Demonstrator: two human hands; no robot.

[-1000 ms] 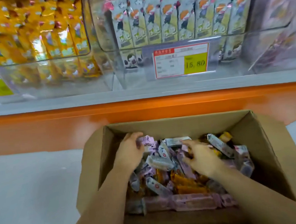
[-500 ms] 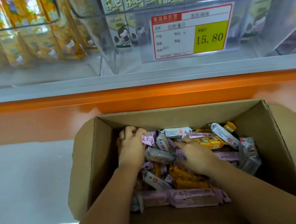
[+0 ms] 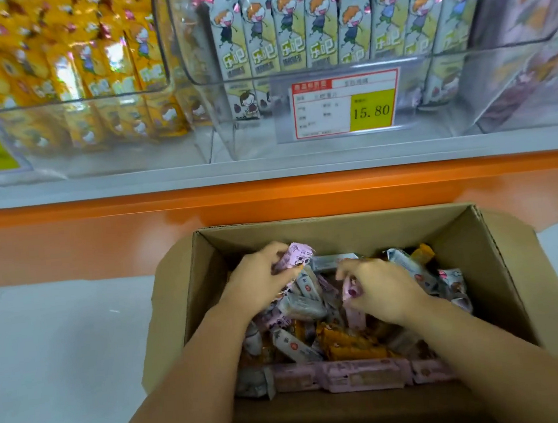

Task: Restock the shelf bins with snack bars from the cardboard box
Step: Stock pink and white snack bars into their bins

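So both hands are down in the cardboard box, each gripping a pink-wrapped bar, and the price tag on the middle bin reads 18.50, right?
Not quite. The head view shows the price tag reading 15.80, not 18.50. The rest holds: in the cardboard box, the left hand grips a pink bar, the right hand a second pink bar.

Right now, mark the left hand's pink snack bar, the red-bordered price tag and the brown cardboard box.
Pink snack bar (image 3: 296,256): head view, wrapper's exposed upper end.
Red-bordered price tag (image 3: 371,110): head view, yellow price panel.
Brown cardboard box (image 3: 335,236): head view, far inner wall.
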